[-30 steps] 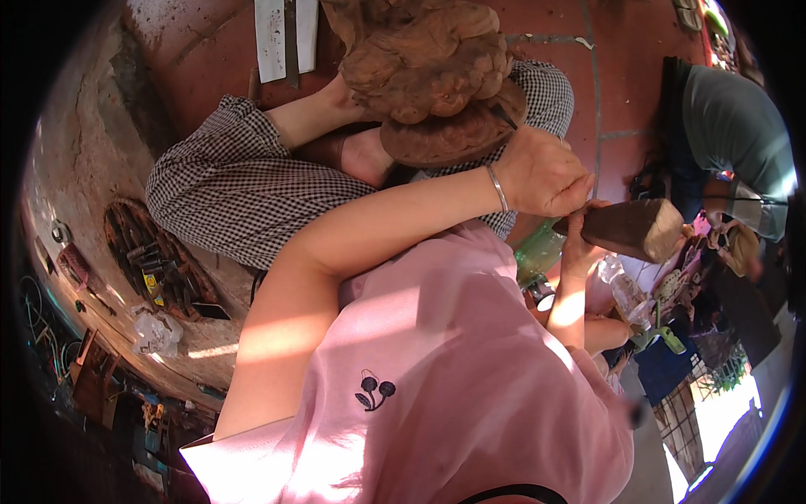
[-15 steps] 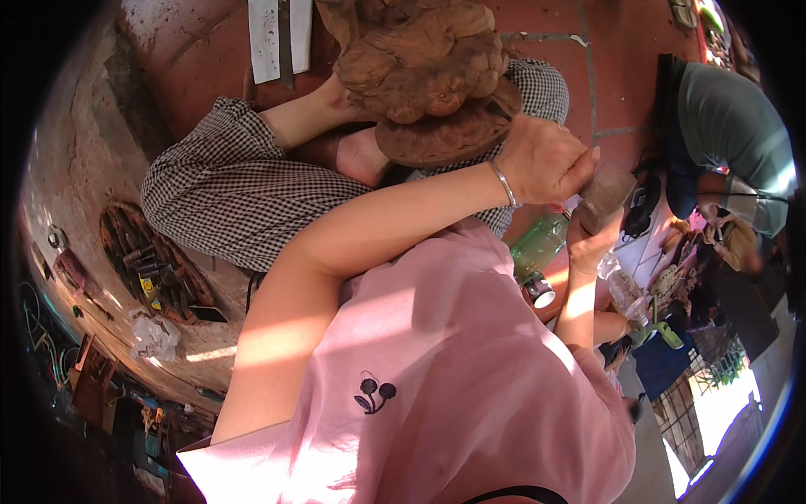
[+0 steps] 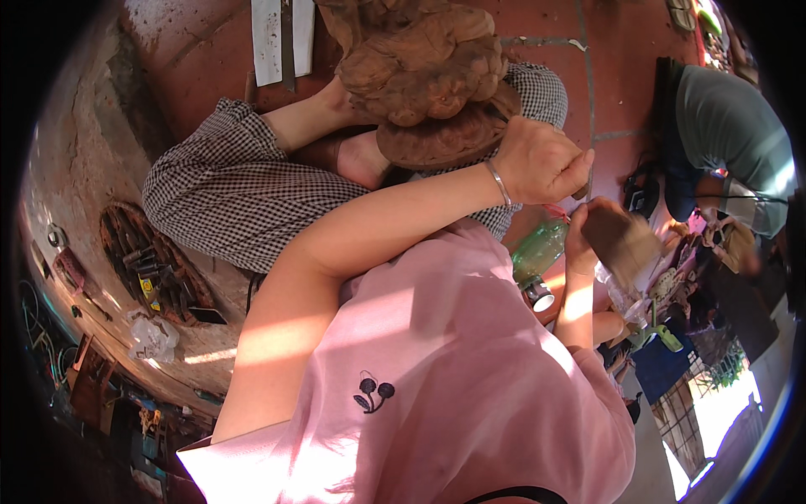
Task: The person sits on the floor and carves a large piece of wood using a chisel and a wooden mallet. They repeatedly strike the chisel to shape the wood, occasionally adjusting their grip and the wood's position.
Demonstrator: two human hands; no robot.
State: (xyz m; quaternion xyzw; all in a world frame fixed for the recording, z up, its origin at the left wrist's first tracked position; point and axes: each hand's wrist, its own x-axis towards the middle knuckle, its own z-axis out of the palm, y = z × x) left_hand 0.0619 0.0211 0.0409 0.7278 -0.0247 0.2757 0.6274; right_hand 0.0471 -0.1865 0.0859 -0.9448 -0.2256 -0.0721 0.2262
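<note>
A brown wood carving [image 3: 424, 71] with rounded, lumpy forms stands at my crossed legs, on a round carved base [image 3: 445, 141]. Beside that base my left hand [image 3: 541, 160] is closed in a fist around a chisel, mostly hidden; only the end of its handle [image 3: 581, 192] peeks out below the fist. My right hand [image 3: 578, 244] grips a wooden mallet [image 3: 623, 245], blurred by motion. The mallet's block is apart from the chisel handle, to its lower right.
A green plastic bottle [image 3: 540, 250] lies beside my right forearm. At left, a round basket [image 3: 159, 265] holds several dark tools, near a crumpled clear bag [image 3: 154, 338]. Another person [image 3: 726, 143] bends over at the far right. White strips [image 3: 281, 42] lie on the red tiles.
The mallet has swung away from the chisel handle, down and to the right, uncovering the handle's end. My left hand and the carving have hardly moved.
</note>
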